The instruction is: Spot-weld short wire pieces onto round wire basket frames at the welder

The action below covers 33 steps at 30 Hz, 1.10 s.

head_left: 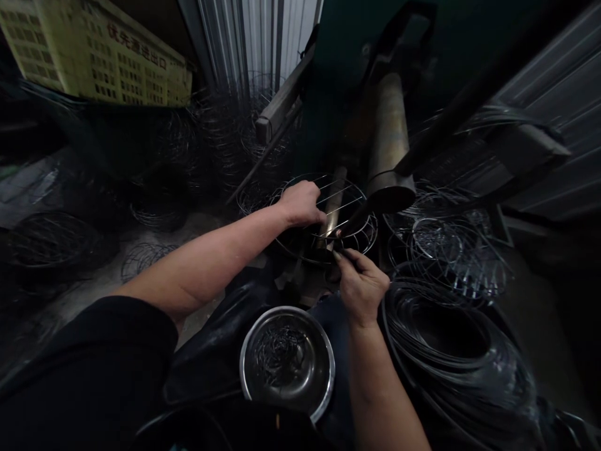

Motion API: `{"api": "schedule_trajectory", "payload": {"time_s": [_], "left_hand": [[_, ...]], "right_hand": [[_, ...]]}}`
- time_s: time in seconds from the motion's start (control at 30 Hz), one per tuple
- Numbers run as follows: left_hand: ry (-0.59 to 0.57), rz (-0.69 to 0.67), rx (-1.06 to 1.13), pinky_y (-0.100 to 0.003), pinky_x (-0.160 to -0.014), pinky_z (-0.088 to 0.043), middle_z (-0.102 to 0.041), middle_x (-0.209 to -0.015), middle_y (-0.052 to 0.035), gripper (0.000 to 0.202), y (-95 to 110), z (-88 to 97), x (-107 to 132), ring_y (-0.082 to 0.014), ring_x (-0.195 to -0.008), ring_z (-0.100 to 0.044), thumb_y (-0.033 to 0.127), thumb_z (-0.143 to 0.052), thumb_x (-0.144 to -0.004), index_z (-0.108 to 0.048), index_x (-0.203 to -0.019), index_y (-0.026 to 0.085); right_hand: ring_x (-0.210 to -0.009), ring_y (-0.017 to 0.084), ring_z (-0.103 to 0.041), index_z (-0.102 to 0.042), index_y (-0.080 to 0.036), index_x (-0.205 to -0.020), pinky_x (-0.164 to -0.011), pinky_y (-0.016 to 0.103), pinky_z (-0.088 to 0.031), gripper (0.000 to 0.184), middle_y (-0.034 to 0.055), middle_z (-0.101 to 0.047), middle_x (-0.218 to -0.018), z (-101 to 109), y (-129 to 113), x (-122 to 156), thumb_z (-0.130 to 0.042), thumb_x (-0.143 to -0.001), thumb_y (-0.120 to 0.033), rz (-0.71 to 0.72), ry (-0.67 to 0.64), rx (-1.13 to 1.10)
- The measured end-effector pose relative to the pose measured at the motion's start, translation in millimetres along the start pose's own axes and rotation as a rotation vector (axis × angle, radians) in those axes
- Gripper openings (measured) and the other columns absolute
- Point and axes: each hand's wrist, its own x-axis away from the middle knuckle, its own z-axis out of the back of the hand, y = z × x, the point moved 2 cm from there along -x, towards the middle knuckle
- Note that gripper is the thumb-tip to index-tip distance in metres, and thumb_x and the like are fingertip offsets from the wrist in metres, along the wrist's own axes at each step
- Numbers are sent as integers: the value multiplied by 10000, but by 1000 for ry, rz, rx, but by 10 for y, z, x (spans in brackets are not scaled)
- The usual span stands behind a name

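Wire basket frame [350, 216] sits gripped between both hands, left [300, 203] and right [359, 285].

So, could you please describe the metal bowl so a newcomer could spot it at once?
Start from the right hand and drop toward the person's lap. The metal bowl sits there, round and shiny, with short wire bits inside, unlike the dark wire coils beside it.
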Motion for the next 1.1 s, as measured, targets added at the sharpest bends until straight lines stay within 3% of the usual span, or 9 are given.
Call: {"api": "schedule_trajectory", "payload": {"time_s": [0.13,0.4,0.57,0.67,0.77,0.83,0.93,1.03,1.1], "left_hand": [[16,-12,25,-322,-736,-476,-649,-820,-87,340,7,-9,-17,-249,-842,-634,392,-715,-671,-701,-859,109],[43,-14,76,-332,-779,-489,-648,-818,-79,320,5,-39,23,-248,-864,-639,334,-747,-657,-700,-859,90],[34,33,28,-326,-782,-509,-655,-984,-140,535,77,-52,-139,-285,-945,-637,362,-828,-554,-681,-964,51],[-53,104,83,-323,-762,-518,-665,-937,-132,529,111,-57,-203,-276,-891,-649,306,-852,-499,-684,-928,47],[-1,10,185,-339,-827,-513,-659,-989,-116,614,53,-108,-90,-279,-946,-632,258,-843,-481,-667,-1033,56],[89,-144,275,-363,-880,-504,-633,-1055,-104,698,-46,-205,72,-287,-998,-609,216,-821,-476,-643,-1135,74],[145,-305,449,-380,-885,-513,-609,-1076,-71,780,-252,-455,327,-274,-983,-608,136,-800,-425,-638,-1188,126],[173,-387,633,-405,-953,-489,-620,-1119,-79,867,-417,-720,509,-285,-1047,-604,135,-833,-388,-620,-1228,137],[212,-403,651,-423,-981,-473,-630,-1152,-88,829,-471,-856,592,-288,-1072,-603,135,-819,-427,-618,-1231,151]], "right_hand": [[-401,93,-459,-738,-143,-767,-415,227,-384,239,-33,-599,-518,-41,-21,-5,-728,-670,-361,-73,-14,-62],[-355,89,-468,-730,-136,-760,-369,214,-344,237,-42,-592,-508,-50,47,-27,-753,-661,-350,-137,-36,-186],[-608,137,-629,-742,-147,-867,-555,239,-489,283,10,-699,-759,-42,67,32,-732,-697,-374,-28,-66,-133],[-653,147,-639,-722,-141,-988,-638,276,-524,363,41,-717,-857,75,22,118,-695,-737,-401,40,50,-108],[-628,169,-654,-695,-132,-1050,-651,324,-545,424,80,-726,-923,304,72,243,-637,-769,-444,27,142,-42],[-808,226,-692,-705,-144,-1049,-779,359,-540,405,103,-736,-974,439,193,367,-589,-787,-431,15,56,167],[-1062,256,-655,-676,-158,-1161,-940,362,-473,413,136,-710,-1130,487,465,647,-543,-807,-322,-34,-340,599],[-1094,271,-643,-636,-107,-1221,-1046,425,-369,457,172,-707,-1123,410,621,955,-539,-781,-177,60,-677,884],[-1103,256,-638,-627,-115,-1228,-1064,432,-336,482,158,-704,-1136,382,607,1102,-488,-767,-88,118,-737,942]]}}
